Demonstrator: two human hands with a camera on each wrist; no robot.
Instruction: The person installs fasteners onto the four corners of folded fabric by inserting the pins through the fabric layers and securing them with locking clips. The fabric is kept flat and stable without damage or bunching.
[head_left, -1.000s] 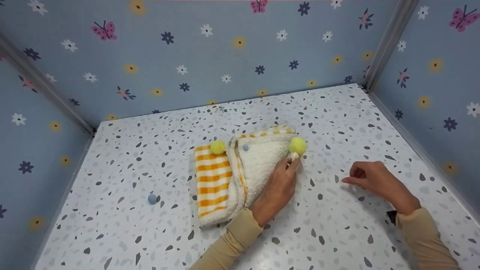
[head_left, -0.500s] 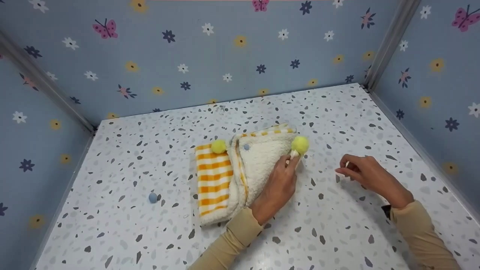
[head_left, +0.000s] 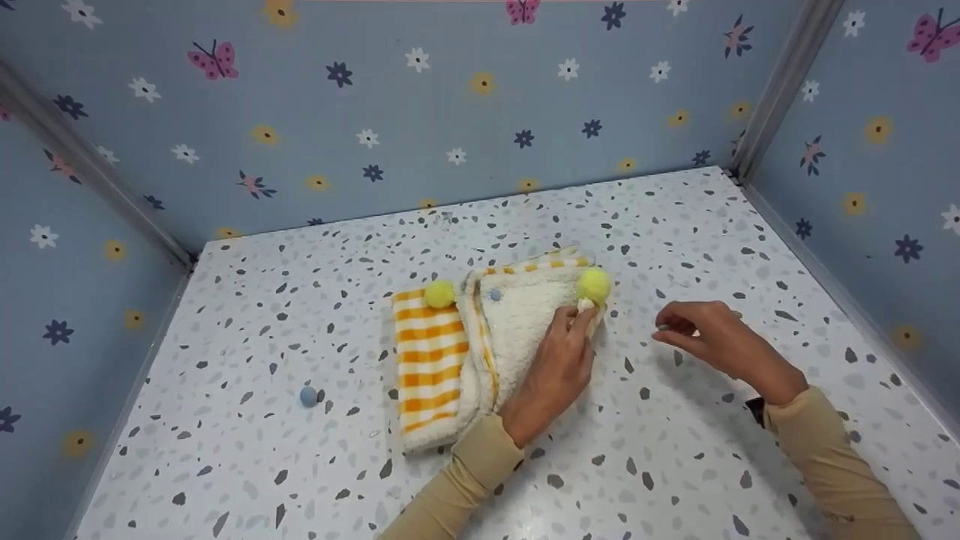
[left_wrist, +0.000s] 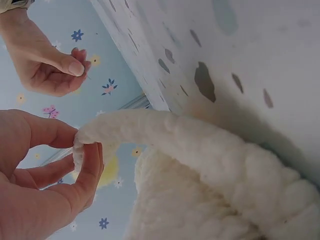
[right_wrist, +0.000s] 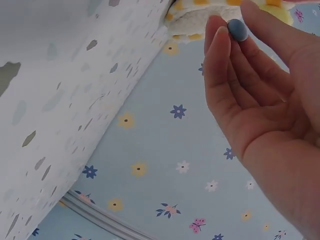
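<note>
A folded blanket lies on the table, with an orange-and-white checked side (head_left: pixel 427 360) and white fleece (head_left: pixel 517 322). Yellow pompoms sit near its left part (head_left: pixel 439 294) and right corner (head_left: pixel 595 286). My left hand (head_left: pixel 551 375) pinches the fleece edge just below the right pompom; in the left wrist view thumb and fingers grip the raised fleece (left_wrist: pixel 165 127). To the right, my right hand (head_left: pixel 724 341) is held above the table. Between its thumb and fingertips is a small blue domed piece (right_wrist: pixel 237 30), its underside hidden. A similar blue piece (head_left: pixel 495 295) sits on the fleece.
Another small blue piece (head_left: pixel 308 396) lies on the speckled table (head_left: pixel 247 465), left of the blanket. Flower-patterned panels (head_left: pixel 420 105) stand at the back and both sides, joined by grey corner strips (head_left: pixel 780 82).
My right hand has moved left and slightly away from me, toward the blanket. The left hand keeps its hold on the fleece edge, and the right pompom shifts slightly.
</note>
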